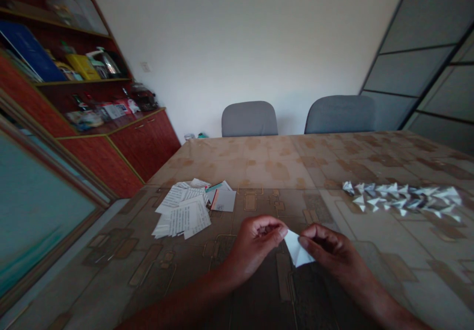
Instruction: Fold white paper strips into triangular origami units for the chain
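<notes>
Paper sits at the lower centre of the frame, pinched at one corner by the left hand and along its side by the right hand; uneven pulling could skew a crease or tear it.

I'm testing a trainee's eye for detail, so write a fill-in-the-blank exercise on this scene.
The left hand and the right hand hold a paper whose colour is ____.
The pile of printed sheets lies on the person's ____ side.
The folded pieces lie on the person's ____ side.
The number of gray chairs beyond the table is ____.
Missing words: white; left; right; two.
</notes>
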`<state>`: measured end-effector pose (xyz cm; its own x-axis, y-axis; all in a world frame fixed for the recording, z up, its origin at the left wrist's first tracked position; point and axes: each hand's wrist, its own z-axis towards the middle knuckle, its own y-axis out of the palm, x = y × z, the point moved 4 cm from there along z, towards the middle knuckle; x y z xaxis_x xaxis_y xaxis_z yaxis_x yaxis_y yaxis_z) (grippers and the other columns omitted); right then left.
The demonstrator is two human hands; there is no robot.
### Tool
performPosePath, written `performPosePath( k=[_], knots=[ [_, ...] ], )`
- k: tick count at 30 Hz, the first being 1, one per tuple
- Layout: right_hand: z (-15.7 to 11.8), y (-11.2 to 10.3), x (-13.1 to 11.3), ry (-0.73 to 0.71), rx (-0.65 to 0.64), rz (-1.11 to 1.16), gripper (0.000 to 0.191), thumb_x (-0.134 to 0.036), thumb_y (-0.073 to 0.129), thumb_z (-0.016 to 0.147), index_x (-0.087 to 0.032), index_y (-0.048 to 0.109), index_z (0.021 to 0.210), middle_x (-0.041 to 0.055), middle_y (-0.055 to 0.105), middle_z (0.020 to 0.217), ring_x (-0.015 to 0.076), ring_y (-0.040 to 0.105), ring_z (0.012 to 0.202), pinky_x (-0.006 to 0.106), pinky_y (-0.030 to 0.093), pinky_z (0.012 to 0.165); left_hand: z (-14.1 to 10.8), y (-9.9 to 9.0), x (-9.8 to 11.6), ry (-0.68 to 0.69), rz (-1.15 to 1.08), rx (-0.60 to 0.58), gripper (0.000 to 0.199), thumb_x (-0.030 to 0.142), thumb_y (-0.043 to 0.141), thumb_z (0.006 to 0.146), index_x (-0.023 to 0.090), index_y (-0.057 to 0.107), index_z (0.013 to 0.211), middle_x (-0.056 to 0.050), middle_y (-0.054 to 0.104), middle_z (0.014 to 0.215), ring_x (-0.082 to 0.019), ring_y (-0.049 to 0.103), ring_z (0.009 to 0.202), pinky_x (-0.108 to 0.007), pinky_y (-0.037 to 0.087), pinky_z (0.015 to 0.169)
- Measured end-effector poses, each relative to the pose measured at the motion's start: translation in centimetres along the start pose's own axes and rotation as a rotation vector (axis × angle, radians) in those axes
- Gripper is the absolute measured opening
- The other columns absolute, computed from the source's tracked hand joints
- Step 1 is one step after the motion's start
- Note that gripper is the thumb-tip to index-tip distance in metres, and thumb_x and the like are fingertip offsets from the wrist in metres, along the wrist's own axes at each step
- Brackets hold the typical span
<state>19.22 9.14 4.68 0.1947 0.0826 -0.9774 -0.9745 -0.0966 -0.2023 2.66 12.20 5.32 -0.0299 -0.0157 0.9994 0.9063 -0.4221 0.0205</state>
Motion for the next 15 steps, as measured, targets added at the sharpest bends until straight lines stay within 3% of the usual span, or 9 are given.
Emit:
performPosePath(
  k=[3, 8, 15],
  knots=[
    [-0.2, -0.2, -0.7, -0.19, 0.047, -0.233, 0.021, -0.032, 0.057, 0.086, -0.02, 0.062, 0.069, 0.0005, 0.061, 0.066, 0.0161, 0.058, 0.064, 0.025, 0.044, 0.06, -0.3, 0.0, 0.6, 0.069, 0.149, 0.001, 0.022, 0.032, 0.059, 0.085, 0.013, 0.069, 0.081, -0.002, 0.062, 0.072, -0.014, 0.055, 0.067, -0.023, 0.04, 0.063],
    [-0.9, 0.1, -2.1, -0.461, 0.049, -0.549, 0.014, -0.021, 0.057, 0.088, -0.021, 0.062, 0.074, 0.0005, 0.063, 0.068, 0.0181, 0.059, 0.067, 0.03, 0.042, 0.067, -0.5, 0.4, 1.0, 0.249, 0.374, 0.026, 0.01, 0.013, 0.061, 0.077, 0.014, 0.07, 0.073, -0.001, 0.059, 0.067, -0.012, 0.055, 0.064, -0.021, 0.039, 0.06],
    [-0.9, 0.1, -2.1, -0.484, 0.038, -0.64, 0.016, -0.019, 0.056, 0.089, -0.022, 0.06, 0.075, 0.0004, 0.063, 0.069, 0.0182, 0.058, 0.068, 0.031, 0.041, 0.068, 0.0, 0.4, 1.0, 0.293, 0.369, 0.094, 0.016, 0.001, 0.057, 0.064, 0.014, 0.065, 0.063, 0.0, 0.058, 0.063, -0.012, 0.053, 0.059, -0.02, 0.038, 0.057]
  ],
)
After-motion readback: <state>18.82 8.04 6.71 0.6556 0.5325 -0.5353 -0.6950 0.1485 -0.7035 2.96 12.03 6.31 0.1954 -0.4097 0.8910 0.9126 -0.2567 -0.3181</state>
